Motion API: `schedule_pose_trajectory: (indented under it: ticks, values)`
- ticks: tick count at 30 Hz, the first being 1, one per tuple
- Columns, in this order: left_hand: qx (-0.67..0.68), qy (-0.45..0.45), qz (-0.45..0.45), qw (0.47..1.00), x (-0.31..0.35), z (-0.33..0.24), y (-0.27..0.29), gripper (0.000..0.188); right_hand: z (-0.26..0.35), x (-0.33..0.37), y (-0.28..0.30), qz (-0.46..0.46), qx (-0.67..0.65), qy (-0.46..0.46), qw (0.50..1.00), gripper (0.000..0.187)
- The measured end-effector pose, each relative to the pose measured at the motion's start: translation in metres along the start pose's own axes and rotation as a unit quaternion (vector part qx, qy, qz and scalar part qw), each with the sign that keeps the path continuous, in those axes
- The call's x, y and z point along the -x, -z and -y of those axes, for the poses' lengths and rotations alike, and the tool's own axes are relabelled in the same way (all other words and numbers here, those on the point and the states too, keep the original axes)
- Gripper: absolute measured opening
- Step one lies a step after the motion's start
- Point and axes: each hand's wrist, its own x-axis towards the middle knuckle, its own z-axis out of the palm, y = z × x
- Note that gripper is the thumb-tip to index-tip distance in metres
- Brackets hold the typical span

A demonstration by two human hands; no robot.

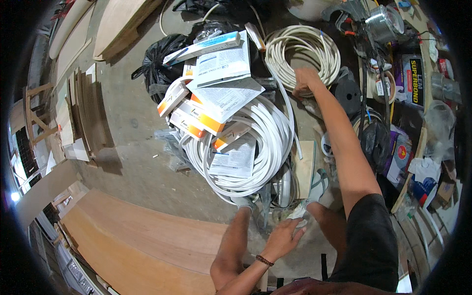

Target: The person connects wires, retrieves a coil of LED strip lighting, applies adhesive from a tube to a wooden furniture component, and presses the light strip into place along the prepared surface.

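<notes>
We crouch on the concrete floor (pixel 132 147). Right hand (pixel 306 81) reaches far forward, fingers closed on the round cable coil (pixel 302 49); left hand (pixel 282 238) hangs loose by the knee, holding nothing, for balance.

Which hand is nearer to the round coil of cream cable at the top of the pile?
Right. The right hand rests on the lower edge of the cream cable coil, touching it. The left hand is far below, down by the person's knees.
</notes>
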Motion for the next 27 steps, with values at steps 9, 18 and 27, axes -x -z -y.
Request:
schedule_pose_trajectory:
  ticks: [9,18,27]
  values:
    - [-0.004,-0.055,-0.061,0.997,-0.004,0.006,-0.017,0.043,-0.024,0.009,-0.010,0.147,-0.008,-0.042,0.988,0.046]
    - [0.022,-0.049,-0.083,0.995,-0.017,0.015,-0.037,0.043,-0.013,0.028,0.061,0.218,-0.084,-0.040,0.972,0.049]
    - [0.101,-0.038,-0.105,0.989,-0.033,0.029,-0.047,0.046,-0.017,0.108,0.184,0.350,-0.374,-0.106,0.852,0.031]
